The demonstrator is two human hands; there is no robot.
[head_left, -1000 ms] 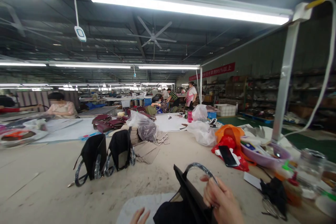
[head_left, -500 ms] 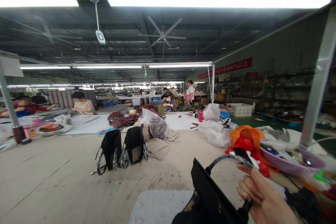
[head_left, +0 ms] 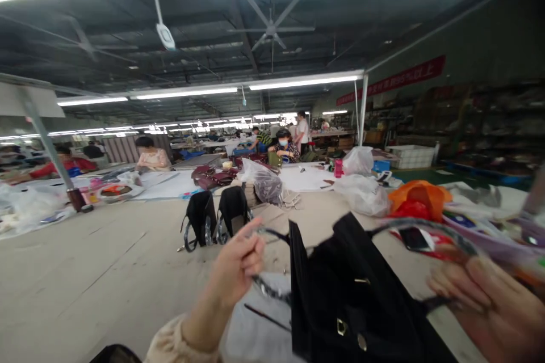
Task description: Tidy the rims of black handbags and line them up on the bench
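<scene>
Left grip (head_left: pixel 238 264) newly on one wrapped handle (head_left: pixel 272 290) of the black bag (head_left: pixel 353 300)

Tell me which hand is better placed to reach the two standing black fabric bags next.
Probably the left hand: it appears nearer the standing bags, while the right hand is beyond the held black fabric handbag. Both are occupied, each holding a curved, plastic-wrapped handle.

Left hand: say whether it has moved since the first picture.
Yes: judged against the standing bags, the left hand has moved up the view, toward them; it now holds a handle.
</scene>
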